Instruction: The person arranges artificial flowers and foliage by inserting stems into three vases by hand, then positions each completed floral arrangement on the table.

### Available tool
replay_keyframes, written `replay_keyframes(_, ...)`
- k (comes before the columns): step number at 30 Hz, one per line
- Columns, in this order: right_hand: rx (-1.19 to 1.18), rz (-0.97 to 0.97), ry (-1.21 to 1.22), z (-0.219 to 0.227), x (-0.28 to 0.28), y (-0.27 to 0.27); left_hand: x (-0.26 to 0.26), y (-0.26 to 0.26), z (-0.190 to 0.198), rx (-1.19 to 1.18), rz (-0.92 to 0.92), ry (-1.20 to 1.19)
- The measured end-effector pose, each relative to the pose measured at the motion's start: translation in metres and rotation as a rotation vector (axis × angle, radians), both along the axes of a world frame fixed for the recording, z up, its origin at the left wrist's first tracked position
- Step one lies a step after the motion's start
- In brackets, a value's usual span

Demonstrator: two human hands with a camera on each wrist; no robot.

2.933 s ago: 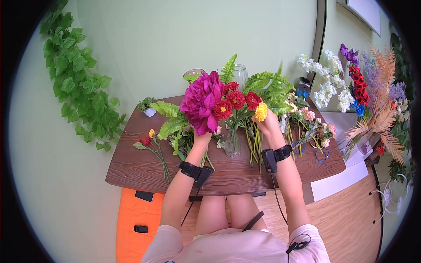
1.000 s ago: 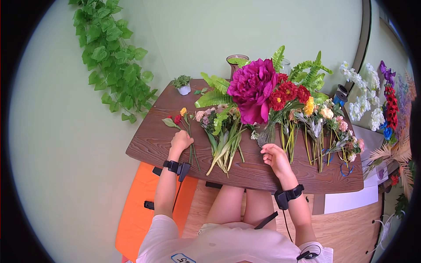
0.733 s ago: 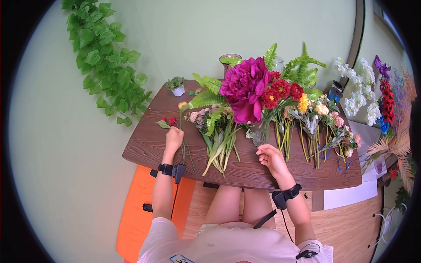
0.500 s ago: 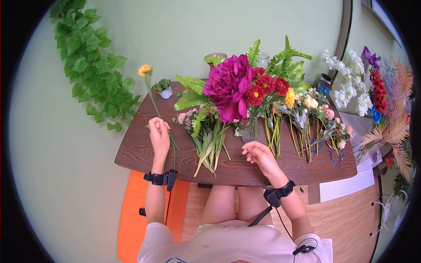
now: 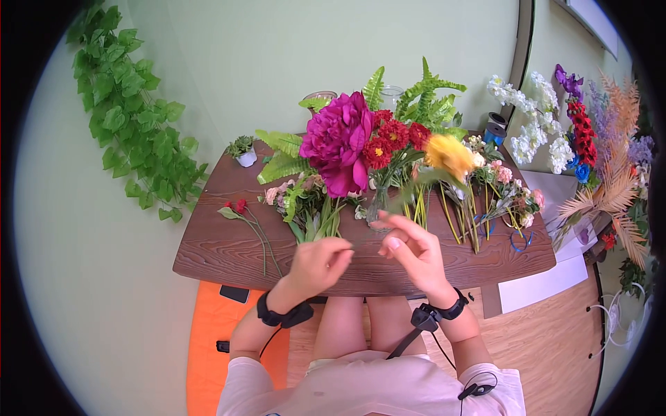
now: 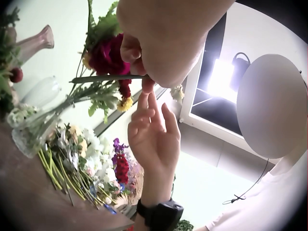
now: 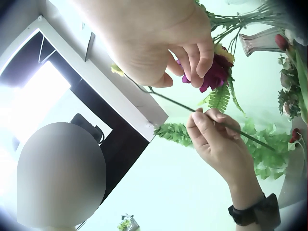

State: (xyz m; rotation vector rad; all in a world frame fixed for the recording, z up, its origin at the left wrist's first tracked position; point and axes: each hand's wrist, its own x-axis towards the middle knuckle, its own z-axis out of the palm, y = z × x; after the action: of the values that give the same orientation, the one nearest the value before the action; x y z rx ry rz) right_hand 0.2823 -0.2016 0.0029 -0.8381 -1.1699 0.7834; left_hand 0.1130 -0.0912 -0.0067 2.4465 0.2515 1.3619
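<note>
Currently, yellow flower (image 5: pixel 449 158) raised right of glass vase (image 5: pixel 377 206); left hand (image 5: pixel 316 267), on vase's near side, pinches stem. Right hand (image 5: pixel 418 260) beside stem, fingers loosely apart. Judged light, stem springy, petals soft; best hold: mid-stem.

No text, label, brand, number or sign is legible in the head view or in either wrist view.
</note>
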Motion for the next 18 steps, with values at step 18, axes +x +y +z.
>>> replay_keyframes(18, 0.249, -0.548, 0.009, 0.028, 0.077, -0.010, 0.092, 0.085, -0.046, -0.505, 0.076, 0.388)
